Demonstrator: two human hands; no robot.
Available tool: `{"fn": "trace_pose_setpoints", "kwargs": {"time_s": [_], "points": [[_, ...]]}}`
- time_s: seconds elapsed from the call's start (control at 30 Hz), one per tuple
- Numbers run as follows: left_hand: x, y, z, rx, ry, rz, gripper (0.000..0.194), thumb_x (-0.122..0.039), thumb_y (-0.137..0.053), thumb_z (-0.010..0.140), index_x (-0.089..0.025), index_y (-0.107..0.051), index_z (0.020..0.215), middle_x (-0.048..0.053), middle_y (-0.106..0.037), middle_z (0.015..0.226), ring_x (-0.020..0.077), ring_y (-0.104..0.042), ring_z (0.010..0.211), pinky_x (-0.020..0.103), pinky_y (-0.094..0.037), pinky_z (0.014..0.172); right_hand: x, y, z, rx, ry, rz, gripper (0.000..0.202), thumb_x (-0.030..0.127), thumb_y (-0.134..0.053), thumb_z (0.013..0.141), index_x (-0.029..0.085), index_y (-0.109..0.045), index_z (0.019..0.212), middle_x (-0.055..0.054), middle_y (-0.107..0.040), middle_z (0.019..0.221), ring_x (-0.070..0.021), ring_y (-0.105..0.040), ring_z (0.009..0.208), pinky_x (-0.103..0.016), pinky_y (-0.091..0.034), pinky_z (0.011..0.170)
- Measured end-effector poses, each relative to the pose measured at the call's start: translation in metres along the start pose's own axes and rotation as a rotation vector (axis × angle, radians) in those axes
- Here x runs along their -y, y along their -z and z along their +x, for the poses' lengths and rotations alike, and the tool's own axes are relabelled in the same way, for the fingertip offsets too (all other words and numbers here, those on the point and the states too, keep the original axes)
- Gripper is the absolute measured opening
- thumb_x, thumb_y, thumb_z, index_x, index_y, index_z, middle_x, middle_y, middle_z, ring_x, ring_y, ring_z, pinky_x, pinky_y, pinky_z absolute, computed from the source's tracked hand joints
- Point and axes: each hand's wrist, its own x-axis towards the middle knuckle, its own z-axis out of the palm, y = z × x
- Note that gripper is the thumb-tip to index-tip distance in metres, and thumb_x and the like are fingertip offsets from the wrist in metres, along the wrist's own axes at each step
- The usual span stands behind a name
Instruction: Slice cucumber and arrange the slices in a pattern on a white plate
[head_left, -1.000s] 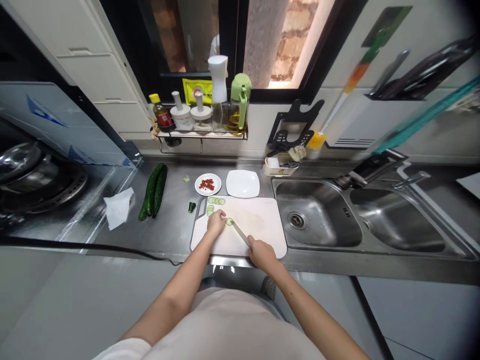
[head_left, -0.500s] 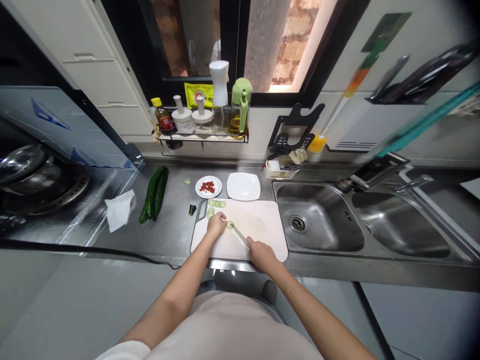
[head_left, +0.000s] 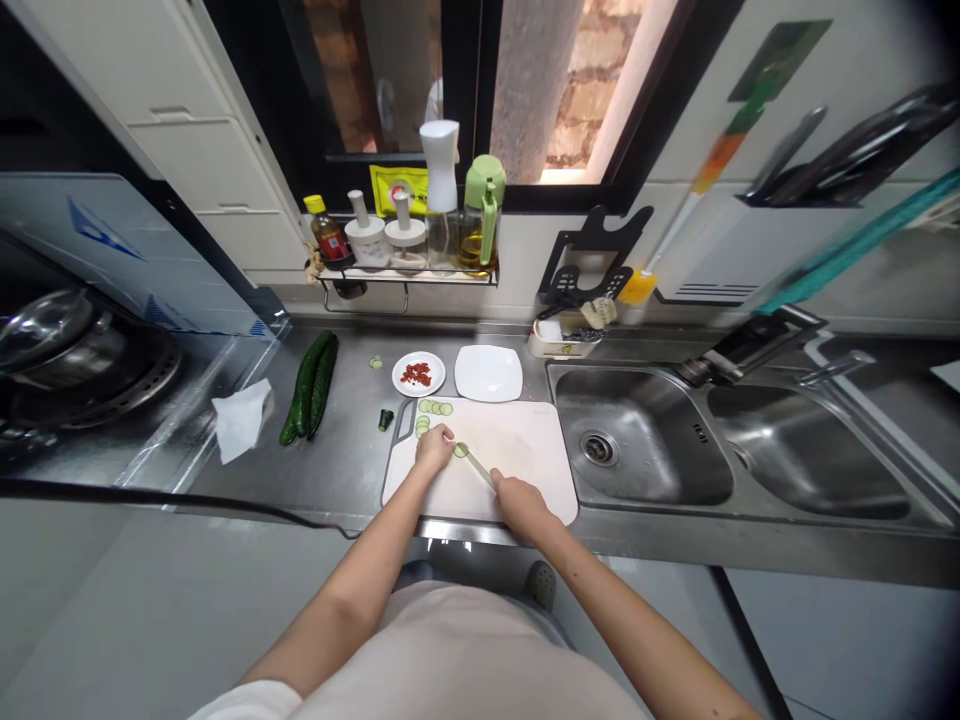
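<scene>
A white cutting board (head_left: 525,450) lies on the steel counter. My right hand (head_left: 519,500) is closed round the handle of a knife (head_left: 478,465), whose blade points up and left to a cucumber slice (head_left: 460,450) on the board. Just left of that slice is my left hand (head_left: 435,448), its fingers curled together; whether they hold anything is too small to make out. Several thin cucumber slices (head_left: 435,407) lie near the board's upper left corner. Beyond the board stand a plate of chopped red pieces (head_left: 417,374) and a white square plate (head_left: 488,374).
Whole cucumbers (head_left: 311,385) and a crumpled white tissue (head_left: 241,418) lie to the left. A dark green cucumber end (head_left: 385,419) sits beside the board. The double sink (head_left: 637,440) is on the right, a pot (head_left: 64,340) at far left. Bottles stand on a wall rack (head_left: 409,275).
The view has shifted very slightly. My hands and the knife keep nearly the same place over the board.
</scene>
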Motion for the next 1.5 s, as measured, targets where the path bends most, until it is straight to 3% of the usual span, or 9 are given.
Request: {"fn": "trace_pose_setpoints", "kwargs": {"time_s": [0.7, 1.2, 1.5], "points": [[0.000, -0.002, 0.003, 0.010, 0.027, -0.010, 0.015, -0.023, -0.068, 0.072, -0.022, -0.064, 0.086, 0.001, -0.067, 0.081, 0.0146, -0.060, 0.078, 0.022, -0.041, 0.069, -0.004, -0.003, 0.004, -0.025, 0.025, -0.024, 0.038, 0.007, -0.036, 0.084, 0.015, -0.044, 0.121, -0.015, -0.067, 0.098, -0.0230, -0.064, 0.092, -0.030, -0.043, 0.070], [-0.001, 0.001, 0.001, 0.010, 0.006, -0.006, 0.014, -0.021, -0.068, 0.071, -0.021, -0.064, 0.085, 0.001, -0.067, 0.079, 0.0153, -0.061, 0.078, 0.023, -0.041, 0.068, -0.010, 0.016, 0.002, -0.007, 0.049, -0.063, 0.035, 0.006, -0.037, 0.085, 0.017, -0.049, 0.115, -0.015, -0.067, 0.098, -0.0238, -0.065, 0.093, -0.031, -0.044, 0.072], [-0.001, 0.001, 0.001, 0.009, 0.004, -0.001, 0.014, -0.021, -0.067, 0.071, -0.021, -0.064, 0.085, 0.001, -0.067, 0.081, 0.0153, -0.061, 0.077, 0.023, -0.041, 0.068, -0.016, 0.008, -0.006, 0.025, 0.029, -0.037, 0.036, 0.009, -0.039, 0.083, 0.016, -0.049, 0.116, -0.015, -0.067, 0.097, -0.0247, -0.064, 0.092, -0.030, -0.042, 0.069]]}}
